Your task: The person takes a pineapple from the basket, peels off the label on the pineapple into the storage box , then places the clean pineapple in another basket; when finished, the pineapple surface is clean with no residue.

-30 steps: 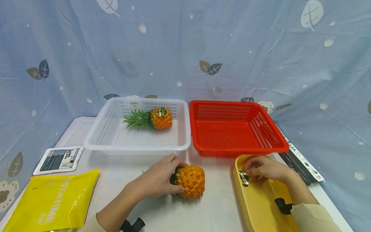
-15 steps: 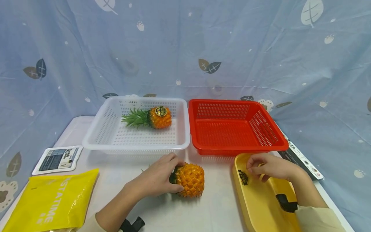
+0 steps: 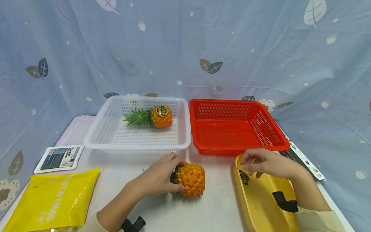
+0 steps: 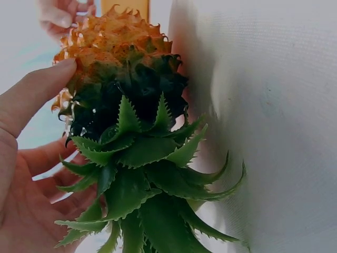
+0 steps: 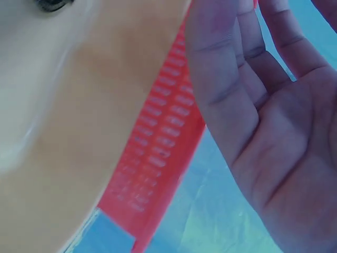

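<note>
A small orange pineapple with a green crown lies on the white table, and my left hand grips it around its darker end. In the left wrist view my thumb presses on the orange skin, and the leafy crown points toward the camera. A black-and-gold sticker is in the yellow tray along its left side. My right hand hovers over that tray just beside the sticker, its thumb and fingers loosely bent. Nothing shows between those fingers; their tips are cut off in the right wrist view.
A white basket at the back holds another pineapple bearing a similar sticker. Beside it stands a red basket. A yellow bag and a white packet lie at left, a black-and-white box at right.
My right hand has drawn up and away from the sticker, then moved slightly back toward the tray's left rim. The left hand and the pineapple have stayed in place.
</note>
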A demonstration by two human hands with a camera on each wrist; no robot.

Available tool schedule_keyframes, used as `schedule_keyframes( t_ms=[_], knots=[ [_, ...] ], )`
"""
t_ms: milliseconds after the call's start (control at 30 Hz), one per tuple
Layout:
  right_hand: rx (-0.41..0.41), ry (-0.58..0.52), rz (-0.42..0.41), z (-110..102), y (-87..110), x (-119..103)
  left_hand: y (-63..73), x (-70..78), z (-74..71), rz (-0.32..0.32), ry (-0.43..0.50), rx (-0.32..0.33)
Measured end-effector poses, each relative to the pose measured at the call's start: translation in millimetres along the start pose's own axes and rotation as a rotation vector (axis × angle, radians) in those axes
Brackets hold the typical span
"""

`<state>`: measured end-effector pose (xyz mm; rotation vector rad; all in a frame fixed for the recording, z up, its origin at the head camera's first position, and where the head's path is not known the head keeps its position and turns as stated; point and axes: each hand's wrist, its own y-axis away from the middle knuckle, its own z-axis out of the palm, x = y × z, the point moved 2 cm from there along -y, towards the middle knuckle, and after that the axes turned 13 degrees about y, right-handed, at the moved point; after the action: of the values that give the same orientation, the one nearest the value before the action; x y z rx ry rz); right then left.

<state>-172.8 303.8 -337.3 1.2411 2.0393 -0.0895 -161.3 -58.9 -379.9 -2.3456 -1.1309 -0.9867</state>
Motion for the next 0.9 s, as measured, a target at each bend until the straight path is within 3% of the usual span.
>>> schedule_keyframes(
  t_ms=[267, 433, 600, 900],
  knots=[
    [0.029, 0.04, -0.039, -1, -11.0, -26, 0.2, -0.3, -0.4, -0.001, 0.002, -0.001],
    [0.077, 0.078, -0.068, 3, -19.8, -38, -0.5, -0.2, 0.4, -0.018, -0.007, -0.006],
    [0.128, 0.148, -0.085, 10, -27.6, -47, -1.1, 2.6, 2.2, 0.003, -0.014, -0.01],
    [0.074, 0.122, -0.135, 31, -48.9, -70, 1.8, 4.1, 2.0, 0.019, -0.012, -0.004]
  ],
)
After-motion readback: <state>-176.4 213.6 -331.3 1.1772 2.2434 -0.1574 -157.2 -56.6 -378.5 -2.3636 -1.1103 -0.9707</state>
